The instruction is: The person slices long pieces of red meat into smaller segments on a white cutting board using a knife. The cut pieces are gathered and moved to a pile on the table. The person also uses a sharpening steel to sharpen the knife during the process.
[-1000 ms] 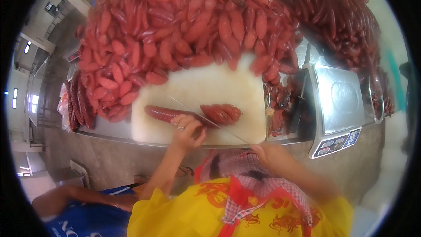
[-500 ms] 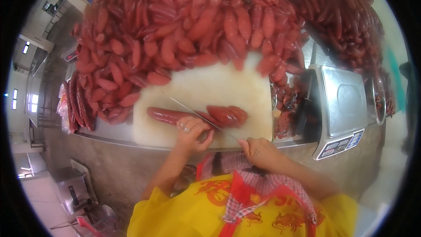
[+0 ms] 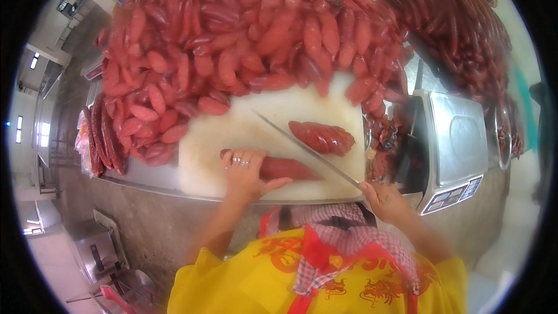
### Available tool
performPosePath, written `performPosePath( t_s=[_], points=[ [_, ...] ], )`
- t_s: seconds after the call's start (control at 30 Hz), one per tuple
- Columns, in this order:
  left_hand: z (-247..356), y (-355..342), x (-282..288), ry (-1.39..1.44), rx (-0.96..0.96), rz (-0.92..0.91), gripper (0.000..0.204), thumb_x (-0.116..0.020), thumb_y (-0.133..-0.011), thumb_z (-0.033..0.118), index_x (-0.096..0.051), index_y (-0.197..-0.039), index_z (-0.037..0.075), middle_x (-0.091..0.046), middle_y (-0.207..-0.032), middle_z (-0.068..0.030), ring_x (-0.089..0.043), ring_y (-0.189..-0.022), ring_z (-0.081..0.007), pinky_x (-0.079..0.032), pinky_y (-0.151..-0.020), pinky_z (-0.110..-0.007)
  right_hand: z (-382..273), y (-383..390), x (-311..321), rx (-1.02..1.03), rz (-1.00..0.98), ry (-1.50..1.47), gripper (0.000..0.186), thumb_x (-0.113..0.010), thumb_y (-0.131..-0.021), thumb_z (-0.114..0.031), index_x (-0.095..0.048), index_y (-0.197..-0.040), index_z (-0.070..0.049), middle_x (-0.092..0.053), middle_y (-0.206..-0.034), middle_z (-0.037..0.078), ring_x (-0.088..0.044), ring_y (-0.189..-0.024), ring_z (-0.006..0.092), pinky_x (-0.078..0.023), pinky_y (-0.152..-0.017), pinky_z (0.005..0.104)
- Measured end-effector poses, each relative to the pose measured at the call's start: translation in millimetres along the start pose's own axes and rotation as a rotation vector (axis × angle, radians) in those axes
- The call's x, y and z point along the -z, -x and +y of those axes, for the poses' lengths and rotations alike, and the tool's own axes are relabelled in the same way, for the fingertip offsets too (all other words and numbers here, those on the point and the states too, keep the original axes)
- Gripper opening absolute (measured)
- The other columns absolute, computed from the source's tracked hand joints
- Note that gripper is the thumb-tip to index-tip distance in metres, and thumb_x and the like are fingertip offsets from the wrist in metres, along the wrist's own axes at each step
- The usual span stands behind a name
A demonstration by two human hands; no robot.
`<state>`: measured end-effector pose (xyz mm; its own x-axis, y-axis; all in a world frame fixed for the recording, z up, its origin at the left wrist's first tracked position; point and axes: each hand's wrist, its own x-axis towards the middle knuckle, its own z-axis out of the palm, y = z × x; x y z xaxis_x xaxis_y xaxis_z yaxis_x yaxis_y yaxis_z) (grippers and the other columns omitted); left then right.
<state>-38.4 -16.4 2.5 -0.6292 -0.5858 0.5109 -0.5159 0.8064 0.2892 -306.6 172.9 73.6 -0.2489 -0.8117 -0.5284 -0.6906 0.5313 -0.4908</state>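
Observation:
A dark red sausage (image 3: 289,168) lies across the near part of a white cutting board (image 3: 209,134). My left hand (image 3: 246,175) is wrapped over its left portion, a ring on one finger, and the sausage's left tip shows past the fingers. In my right hand (image 3: 385,200), at the board's near right corner, is the handle of a long knife (image 3: 311,151). Its blade slants to the far left over the board, between the sausage and a fanned row of cut sausage slices (image 3: 324,138). The handle is mostly hidden in my fist.
A large heap of obliquely cut sausage slices (image 3: 232,40) borders the board's far side. Whole sausages (image 3: 442,29) are piled at the far right. On the right stand a metal-topped scale (image 3: 458,134) and dark scraps (image 3: 383,134). More long sausages (image 3: 107,134) lie at the left edge.
My right hand has drawn the knife to the right, off the sausage. My left hand has opened from its pinch and settled over the sausage. The slice row sits farther right.

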Motion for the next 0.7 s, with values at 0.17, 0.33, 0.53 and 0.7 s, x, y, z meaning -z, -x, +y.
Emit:
performPosePath(
  t_s=[0.17, 0.33, 0.53, 0.7],
  points=[
    [29.4, -3.2, -9.4, 0.154, -0.085, 0.018, 0.029, -0.075, -0.065, 0.023, -0.06, -0.088, 0.013, -0.055, -0.096, -0.003, -0.051, -0.095, -0.0229, -0.034, -0.08, -0.042, 2.8, 28.2, 14.7, 0.105, 0.01, 0.047, 0.054, -0.04, -0.099, -0.047, -0.063, -0.087, 0.001, -0.063, -0.075, 0.026, -0.061, -0.072, 0.0466, -0.049, -0.066, 0.051],
    [34.3, -2.0, -16.9, 0.206, -0.074, 0.05, 0.035, -0.071, -0.055, 0.014, -0.06, -0.087, 0.016, -0.056, -0.094, -0.0005, -0.052, -0.089, -0.0229, -0.033, -0.082, -0.04, 3.2, 64.5, 43.1, 0.027, -0.052, 0.21, 0.051, -0.043, -0.098, -0.045, -0.06, -0.082, 0.0, -0.063, -0.071, 0.023, -0.061, -0.067, 0.0452, -0.05, -0.062, 0.0495],
    [34.0, 0.0, -18.8, 0.227, -0.071, 0.062, 0.028, -0.07, -0.058, 0.014, -0.058, -0.084, 0.014, -0.056, -0.093, -0.0019, -0.052, -0.09, -0.0233, -0.033, -0.079, -0.039, 9.3, 68.1, 37.5, 0.119, -0.141, 0.254, 0.046, -0.041, -0.099, -0.04, -0.06, -0.083, 0.0, -0.063, -0.07, 0.024, -0.061, -0.065, 0.0444, -0.05, -0.061, 0.0513],
    [36.6, 0.5, -20.0, 0.219, -0.048, 0.048, 0.027, -0.069, -0.056, 0.012, -0.057, -0.079, 0.016, -0.056, -0.089, -0.0005, -0.051, -0.085, -0.0235, -0.034, -0.079, -0.04, -15.6, -11.2, -34.0, 0.208, -0.025, 0.093, 0.051, -0.04, -0.1, -0.041, -0.065, -0.083, 0.001, -0.065, -0.073, 0.024, -0.063, -0.071, 0.045, -0.052, -0.068, 0.0504]
  ],
)
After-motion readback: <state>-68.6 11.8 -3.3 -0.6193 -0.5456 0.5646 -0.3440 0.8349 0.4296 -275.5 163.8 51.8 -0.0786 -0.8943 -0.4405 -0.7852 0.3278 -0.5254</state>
